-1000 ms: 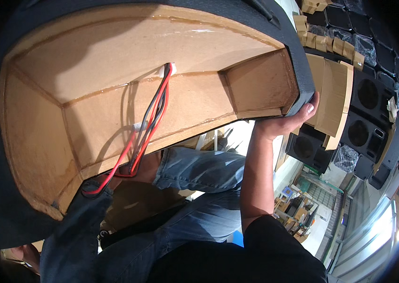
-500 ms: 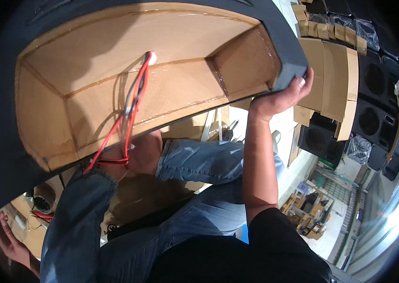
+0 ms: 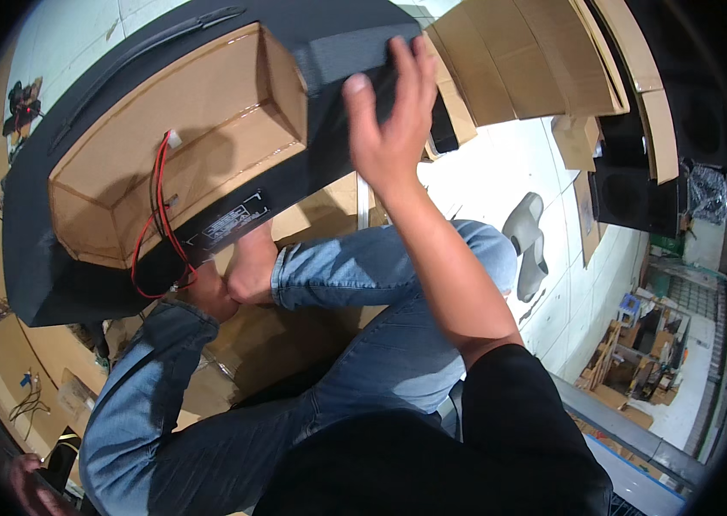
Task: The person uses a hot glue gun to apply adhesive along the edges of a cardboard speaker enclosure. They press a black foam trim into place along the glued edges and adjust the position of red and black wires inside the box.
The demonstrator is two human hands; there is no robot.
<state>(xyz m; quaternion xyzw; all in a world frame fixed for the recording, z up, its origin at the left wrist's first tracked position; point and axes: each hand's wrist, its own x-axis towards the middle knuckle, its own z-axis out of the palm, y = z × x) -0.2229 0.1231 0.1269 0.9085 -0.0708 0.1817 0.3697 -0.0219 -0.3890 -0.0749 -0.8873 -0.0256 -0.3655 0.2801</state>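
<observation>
A large black speaker cabinet (image 3: pixel 329 125) lies in front of my crossed legs, its open cavity showing bare brown board inside. Red and black wires (image 3: pixel 160 202) come out of the cavity's wall and hang over the near edge. My right hand (image 3: pixel 394 129) is over the cabinet's right end with fingers spread; whether it touches the surface I cannot tell. At the lower left rim my left hand (image 3: pixel 32 488) is blurred and partly cut off, close to a small dark object (image 3: pixel 64 454). Its fingers are too smeared to read.
Cardboard boxes (image 3: pixel 518 56) stand beyond my right hand, with black speaker cabinets (image 3: pixel 634 193) behind them. Grey clogs (image 3: pixel 527 245) lie on the tiled floor. Thin cables (image 3: pixel 30 400) are on the cardboard at left. A rack of parts (image 3: pixel 639 353) stands far right.
The cabinet has gone from raised close before me to lower and farther away. My right hand has let go of its edge and spread its fingers. My left hand has dropped toward the lower rim.
</observation>
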